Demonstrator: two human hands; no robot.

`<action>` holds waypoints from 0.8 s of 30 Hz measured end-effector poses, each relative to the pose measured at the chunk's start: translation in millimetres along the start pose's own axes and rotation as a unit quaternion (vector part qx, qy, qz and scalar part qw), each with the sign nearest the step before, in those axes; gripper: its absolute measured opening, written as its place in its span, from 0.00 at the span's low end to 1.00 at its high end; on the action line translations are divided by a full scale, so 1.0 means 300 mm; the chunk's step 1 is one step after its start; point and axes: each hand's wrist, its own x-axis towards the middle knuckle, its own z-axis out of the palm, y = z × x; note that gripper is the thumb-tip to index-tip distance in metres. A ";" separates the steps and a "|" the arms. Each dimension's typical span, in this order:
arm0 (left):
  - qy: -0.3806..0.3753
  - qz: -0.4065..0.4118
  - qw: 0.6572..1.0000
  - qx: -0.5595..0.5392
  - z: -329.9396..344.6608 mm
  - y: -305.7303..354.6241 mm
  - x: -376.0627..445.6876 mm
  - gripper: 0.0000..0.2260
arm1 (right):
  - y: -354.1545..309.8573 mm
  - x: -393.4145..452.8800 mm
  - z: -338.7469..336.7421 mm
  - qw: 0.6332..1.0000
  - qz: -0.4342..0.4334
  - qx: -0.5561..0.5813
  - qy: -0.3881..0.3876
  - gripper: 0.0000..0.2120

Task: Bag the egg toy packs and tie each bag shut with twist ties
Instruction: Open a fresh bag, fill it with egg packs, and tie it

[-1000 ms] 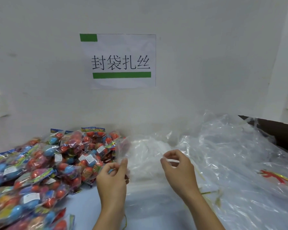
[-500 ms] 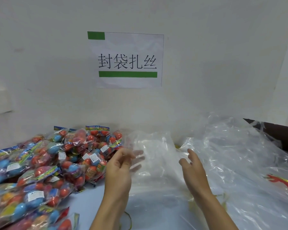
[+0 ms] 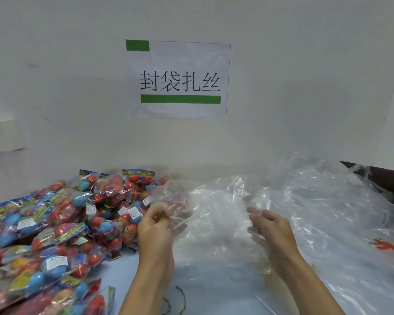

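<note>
Both hands pulled apart since before, left hand (image 3: 155, 226) pinching the thin clear plastic bag (image 3: 205, 201) edge, right hand (image 3: 268, 226) loose — fingers touching it, colourful egg toy packs (image 3: 62, 226) piled left on the bench (image 3: 127, 273).

A paper sign (image 3: 180, 79) on the wall reads "封袋扎丝"; small white labels on the egg toy packs (image 3: 55, 226) are illegible.

right fingertips (image 3: 251, 210) perhaps behind bag film (image 3: 214, 212)

Two hands (image 3: 154, 226), one wall sign (image 3: 180, 79), one socket (image 3: 2, 135), many egg packs (image 3: 55, 223).
</note>
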 end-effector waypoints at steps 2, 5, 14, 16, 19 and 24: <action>0.050 -0.015 0.999 0.012 -0.005 -0.009 0.005 0.21 | -0.005 0.001 0.002 1.000 0.002 0.015 -0.006 0.05; 0.082 -0.033 0.995 0.044 -0.004 -0.024 0.007 0.10 | -0.019 -0.003 -0.003 0.999 0.009 0.039 -0.014 0.03; 0.115 0.050 0.977 0.174 0.025 -0.037 -0.020 0.16 | -0.012 -0.001 0.005 0.983 -0.034 0.121 0.132 0.07; 0.087 0.105 0.961 0.241 0.054 -0.055 -0.047 0.13 | -0.012 -0.012 0.021 0.982 -0.067 0.119 0.126 0.07; -0.009 0.139 0.954 0.264 0.114 -0.082 -0.091 0.05 | -0.020 -0.045 0.060 0.986 -0.127 0.064 0.084 0.08; -0.141 0.081 0.964 0.210 0.166 -0.115 -0.120 0.06 | -0.025 -0.123 0.127 0.967 -0.205 -0.112 -0.098 0.11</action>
